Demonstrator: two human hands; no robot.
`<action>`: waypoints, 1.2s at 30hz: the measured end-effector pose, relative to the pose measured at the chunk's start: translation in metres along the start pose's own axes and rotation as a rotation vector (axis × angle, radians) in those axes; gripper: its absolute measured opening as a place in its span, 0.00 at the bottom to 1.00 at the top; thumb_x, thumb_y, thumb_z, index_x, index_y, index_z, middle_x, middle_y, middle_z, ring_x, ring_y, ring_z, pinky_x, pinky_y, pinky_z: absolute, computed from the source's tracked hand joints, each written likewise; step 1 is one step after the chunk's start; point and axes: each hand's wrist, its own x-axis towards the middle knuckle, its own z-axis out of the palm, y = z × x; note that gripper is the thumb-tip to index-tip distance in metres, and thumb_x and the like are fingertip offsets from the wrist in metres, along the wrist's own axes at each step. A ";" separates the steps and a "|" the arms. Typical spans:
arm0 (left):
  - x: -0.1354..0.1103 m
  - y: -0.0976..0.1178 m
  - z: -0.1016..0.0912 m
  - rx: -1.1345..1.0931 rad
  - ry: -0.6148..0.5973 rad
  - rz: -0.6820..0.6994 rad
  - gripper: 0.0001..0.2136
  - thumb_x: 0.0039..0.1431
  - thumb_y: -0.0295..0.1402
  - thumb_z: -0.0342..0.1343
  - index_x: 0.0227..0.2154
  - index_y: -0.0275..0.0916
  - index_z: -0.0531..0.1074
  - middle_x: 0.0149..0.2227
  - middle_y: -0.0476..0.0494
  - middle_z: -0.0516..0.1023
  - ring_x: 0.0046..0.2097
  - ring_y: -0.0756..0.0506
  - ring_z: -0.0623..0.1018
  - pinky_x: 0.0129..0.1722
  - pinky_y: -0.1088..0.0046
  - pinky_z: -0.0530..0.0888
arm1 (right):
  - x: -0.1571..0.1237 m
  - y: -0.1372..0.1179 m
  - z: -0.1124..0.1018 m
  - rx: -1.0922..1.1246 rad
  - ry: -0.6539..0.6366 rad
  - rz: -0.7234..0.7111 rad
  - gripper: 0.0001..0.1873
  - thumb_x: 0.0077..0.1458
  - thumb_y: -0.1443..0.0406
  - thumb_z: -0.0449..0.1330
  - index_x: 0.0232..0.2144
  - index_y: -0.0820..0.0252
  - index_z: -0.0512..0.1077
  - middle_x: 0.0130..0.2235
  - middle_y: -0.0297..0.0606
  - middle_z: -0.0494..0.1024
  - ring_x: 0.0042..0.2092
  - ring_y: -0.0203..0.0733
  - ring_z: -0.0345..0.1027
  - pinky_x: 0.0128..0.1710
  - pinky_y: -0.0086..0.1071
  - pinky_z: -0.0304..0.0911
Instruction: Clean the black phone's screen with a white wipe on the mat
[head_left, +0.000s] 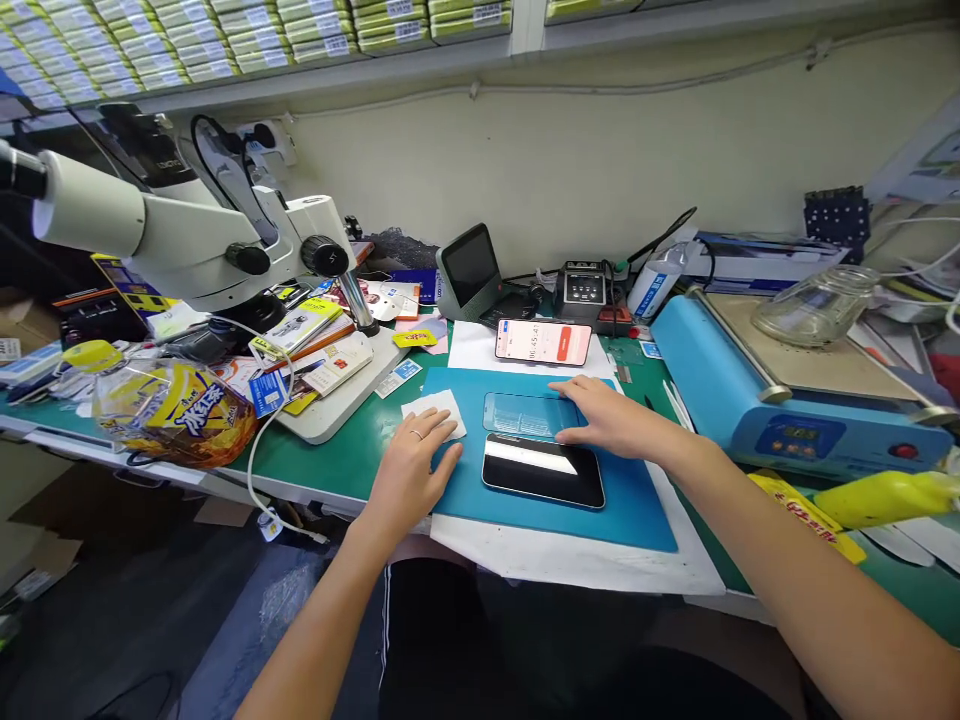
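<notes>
My left hand (416, 455) lies with its fingers flat over a folded white wipe (442, 405), thumb spread to the side. At the mat's middle, my right hand (600, 418) grips the right end of a clear glass screen protector (517, 413) with thumb and fingers at its long edges. The glass lies flat or almost flat on the blue mat (630, 515); a small gap under it cannot be told. Just below it, a smartphone (544, 472) rests face up, its dark screen showing a bright reflection.
Behind the mat a lit phone (542, 343) shows a running timer. A microscope (225, 245) and a large tea bottle (172, 410) stand left. A blue machine (795, 430) with a glass jar (817, 305) on top and a yellow bottle (885, 500) are at right. A white cable (262, 440) hangs over the front edge.
</notes>
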 end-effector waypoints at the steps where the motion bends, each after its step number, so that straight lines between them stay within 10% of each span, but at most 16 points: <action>1: -0.002 -0.001 0.002 -0.010 0.002 -0.001 0.12 0.73 0.36 0.53 0.53 0.41 0.77 0.60 0.37 0.79 0.63 0.34 0.76 0.67 0.42 0.69 | 0.002 0.000 -0.001 -0.010 -0.014 0.000 0.44 0.52 0.46 0.63 0.67 0.59 0.64 0.63 0.54 0.71 0.65 0.66 0.63 0.60 0.52 0.66; 16: -0.007 0.000 0.004 -0.039 0.052 -0.043 0.12 0.71 0.36 0.54 0.53 0.42 0.77 0.59 0.39 0.79 0.63 0.36 0.76 0.66 0.44 0.70 | 0.011 -0.009 -0.014 0.019 -0.008 0.053 0.30 0.38 0.49 0.69 0.42 0.56 0.70 0.48 0.51 0.75 0.49 0.63 0.72 0.45 0.51 0.71; 23: -0.004 0.004 -0.004 -0.117 0.058 0.002 0.14 0.72 0.34 0.54 0.57 0.42 0.74 0.60 0.38 0.78 0.63 0.37 0.76 0.67 0.48 0.69 | -0.018 -0.016 -0.016 0.277 0.126 -0.081 0.20 0.62 0.47 0.53 0.41 0.55 0.70 0.39 0.42 0.79 0.40 0.49 0.75 0.42 0.45 0.74; 29: 0.011 0.027 -0.015 -0.291 -0.094 0.070 0.30 0.70 0.40 0.59 0.71 0.45 0.57 0.64 0.36 0.74 0.63 0.37 0.75 0.60 0.54 0.75 | -0.057 -0.020 -0.009 0.674 0.273 -0.070 0.25 0.56 0.42 0.65 0.38 0.57 0.76 0.34 0.41 0.80 0.34 0.46 0.76 0.37 0.43 0.75; 36: 0.016 0.048 -0.013 -0.657 -0.262 -0.062 0.41 0.66 0.49 0.62 0.75 0.51 0.47 0.63 0.39 0.75 0.51 0.41 0.79 0.51 0.61 0.78 | -0.095 -0.026 0.023 0.547 0.475 -0.158 0.13 0.64 0.52 0.62 0.38 0.53 0.78 0.35 0.39 0.83 0.36 0.47 0.78 0.35 0.41 0.76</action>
